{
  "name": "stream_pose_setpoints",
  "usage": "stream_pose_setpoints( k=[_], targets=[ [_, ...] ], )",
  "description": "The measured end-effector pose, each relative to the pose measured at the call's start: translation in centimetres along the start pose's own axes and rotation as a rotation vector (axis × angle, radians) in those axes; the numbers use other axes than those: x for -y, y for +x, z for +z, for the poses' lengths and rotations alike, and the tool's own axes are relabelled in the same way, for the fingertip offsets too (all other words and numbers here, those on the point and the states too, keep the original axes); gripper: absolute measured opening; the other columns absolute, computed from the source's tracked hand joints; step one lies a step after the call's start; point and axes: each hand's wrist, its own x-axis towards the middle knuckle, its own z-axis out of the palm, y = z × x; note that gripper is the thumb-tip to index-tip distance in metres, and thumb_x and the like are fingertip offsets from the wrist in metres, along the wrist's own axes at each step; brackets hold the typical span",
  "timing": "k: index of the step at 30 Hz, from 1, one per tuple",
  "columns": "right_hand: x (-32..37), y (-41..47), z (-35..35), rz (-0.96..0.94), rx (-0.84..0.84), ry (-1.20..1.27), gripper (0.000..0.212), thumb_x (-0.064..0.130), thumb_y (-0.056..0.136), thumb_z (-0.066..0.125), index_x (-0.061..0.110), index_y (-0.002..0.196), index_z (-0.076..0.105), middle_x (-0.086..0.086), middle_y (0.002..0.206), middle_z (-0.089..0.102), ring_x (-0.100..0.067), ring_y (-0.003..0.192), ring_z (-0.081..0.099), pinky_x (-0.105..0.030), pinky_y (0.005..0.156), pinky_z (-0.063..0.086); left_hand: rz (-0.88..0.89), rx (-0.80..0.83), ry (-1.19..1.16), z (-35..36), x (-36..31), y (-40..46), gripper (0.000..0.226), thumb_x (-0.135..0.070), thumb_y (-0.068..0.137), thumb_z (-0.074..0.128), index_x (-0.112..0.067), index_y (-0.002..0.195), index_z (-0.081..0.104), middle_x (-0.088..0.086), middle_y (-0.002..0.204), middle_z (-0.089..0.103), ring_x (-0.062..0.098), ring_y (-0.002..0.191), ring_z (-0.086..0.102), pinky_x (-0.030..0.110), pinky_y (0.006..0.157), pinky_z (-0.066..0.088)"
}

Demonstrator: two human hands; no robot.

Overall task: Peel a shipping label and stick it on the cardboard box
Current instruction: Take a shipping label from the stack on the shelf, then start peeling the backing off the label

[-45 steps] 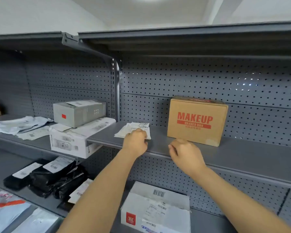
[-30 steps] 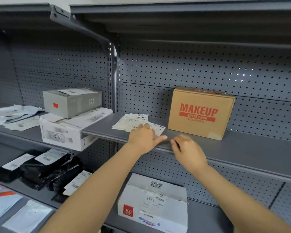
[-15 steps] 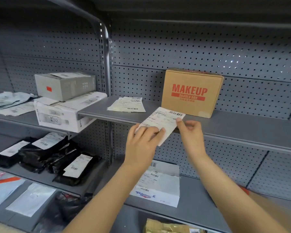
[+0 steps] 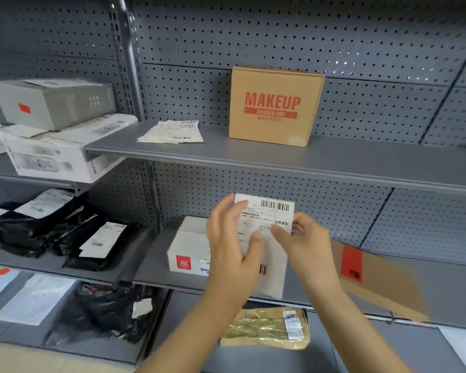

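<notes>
A brown cardboard box with red MAKEUP lettering stands upright on the grey shelf. A small pile of shipping labels lies to its left on the same shelf. Below the shelf I hold one white shipping label upright with its barcode at the top. My left hand is at the label's left side, thumb on its front and fingers spread. My right hand pinches its right edge. The label's lower part hangs behind my left hand.
White and grey boxes are stacked at the left. A white parcel sits on the lower shelf behind my hands. Black poly bags lie lower left, a gold mailer below, a flat brown carton at the right.
I drew one label off the pile on the shelf, lifted it with both hands and brought it down toward me, below shelf level. The view tilted downward.
</notes>
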Motion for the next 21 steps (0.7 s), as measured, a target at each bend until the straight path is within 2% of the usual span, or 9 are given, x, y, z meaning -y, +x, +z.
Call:
stream_pose_setpoints(
  k=[1, 3, 5, 7, 9, 12, 14, 18, 21],
  targets=[
    [-0.2, -0.8, -0.1, -0.003, 0.027, -0.002, 0.010, 0.006, 0.083, 0.065, 0.015, 0.085, 0.067, 0.015, 0.080, 0.070, 0.010, 0.069, 0.062, -0.007, 0.060, 0.044, -0.069, -0.061, -0.009, 0.2, -0.7, 0.1, 0.050, -0.032, 0.087, 0.048, -0.024, 0.135, 0.037, -0.005, 0.146, 0.025, 0.005, 0.137, 0.020, 0.004, 0.104, 0.014],
    [-0.2, -2.2, -0.3, 0.000, 0.083, 0.010, 0.008, 0.007, 0.082, 0.067, 0.014, 0.085, 0.068, 0.008, 0.075, 0.072, -0.001, 0.071, 0.066, -0.015, 0.063, 0.050, -0.219, -0.084, -0.003, 0.5, -1.5, 0.4, 0.060, -0.039, 0.089, 0.054, -0.020, 0.141, 0.030, -0.004, 0.148, 0.023, 0.007, 0.136, 0.022, 0.011, 0.106, 0.016],
    [-0.2, -3.4, -0.4, 0.008, 0.136, 0.059, 0.009, 0.007, 0.082, 0.068, 0.015, 0.086, 0.068, 0.003, 0.082, 0.074, -0.015, 0.077, 0.069, -0.028, 0.071, 0.054, -0.407, -0.085, -0.083, 0.3, -1.9, 0.7, 0.058, -0.034, 0.090, 0.059, -0.020, 0.140, 0.031, -0.006, 0.138, 0.036, 0.007, 0.122, 0.040, 0.015, 0.098, 0.030],
    [0.0, -4.0, -0.8, 0.018, 0.187, 0.101, 0.013, 0.005, 0.082, 0.067, 0.014, 0.091, 0.069, 0.000, 0.089, 0.075, -0.018, 0.081, 0.070, -0.033, 0.074, 0.056, -0.506, -0.068, -0.193, -0.1, -1.7, 0.8, 0.041, -0.029, 0.089, 0.061, -0.021, 0.127, 0.047, -0.005, 0.115, 0.058, 0.009, 0.100, 0.057, 0.013, 0.081, 0.043],
    [0.2, -4.3, -1.6, 0.048, 0.261, 0.179, 0.017, 0.005, 0.082, 0.068, 0.014, 0.096, 0.069, -0.001, 0.094, 0.076, -0.013, 0.083, 0.071, -0.028, 0.073, 0.057, -0.488, -0.035, -0.248, -0.8, -1.3, 0.8, 0.020, -0.021, 0.088, 0.064, -0.021, 0.108, 0.061, 0.001, 0.095, 0.068, 0.015, 0.083, 0.064, 0.018, 0.068, 0.048],
    [0.5, -4.0, -3.2, 0.136, 0.342, 0.366, 0.012, 0.021, 0.080, 0.065, 0.014, 0.088, 0.070, -0.007, 0.095, 0.075, -0.017, 0.083, 0.069, -0.027, 0.071, 0.055, -0.433, 0.035, -0.277, -1.8, -1.4, 1.0, 0.015, -0.013, 0.086, 0.066, -0.020, 0.099, 0.065, 0.000, 0.074, 0.066, 0.006, 0.062, 0.058, 0.016, 0.056, 0.045],
    [0.5, -3.6, -4.3, 0.185, 0.346, 0.433, 0.014, 0.026, 0.079, 0.061, 0.016, 0.081, 0.070, -0.011, 0.091, 0.074, -0.022, 0.080, 0.069, -0.031, 0.070, 0.056, -0.397, 0.067, -0.253, -2.4, -1.7, 1.2, 0.015, -0.011, 0.086, 0.066, -0.020, 0.097, 0.065, -0.003, 0.071, 0.067, 0.005, 0.061, 0.059, 0.014, 0.056, 0.046],
    [0.8, -3.0, -5.3, 0.228, 0.355, 0.452, 0.020, 0.008, 0.090, 0.054, 0.011, 0.075, 0.067, -0.014, 0.080, 0.073, -0.024, 0.073, 0.071, -0.028, 0.065, 0.057, -0.359, 0.064, -0.238, -2.8, -1.8, 1.5, 0.014, -0.013, 0.086, 0.066, -0.023, 0.096, 0.065, -0.009, 0.069, 0.068, 0.004, 0.063, 0.060, 0.014, 0.058, 0.047],
    [1.0, -3.1, -5.6, 0.243, 0.377, 0.466, 0.026, 0.005, 0.092, 0.048, 0.011, 0.073, 0.065, -0.014, 0.078, 0.073, -0.023, 0.070, 0.072, -0.027, 0.061, 0.057, -0.317, 0.045, -0.222, -2.7, -2.0, 1.4, 0.013, -0.013, 0.086, 0.066, -0.023, 0.094, 0.064, -0.008, 0.070, 0.066, 0.002, 0.060, 0.057, 0.012, 0.057, 0.045]
  ],
)
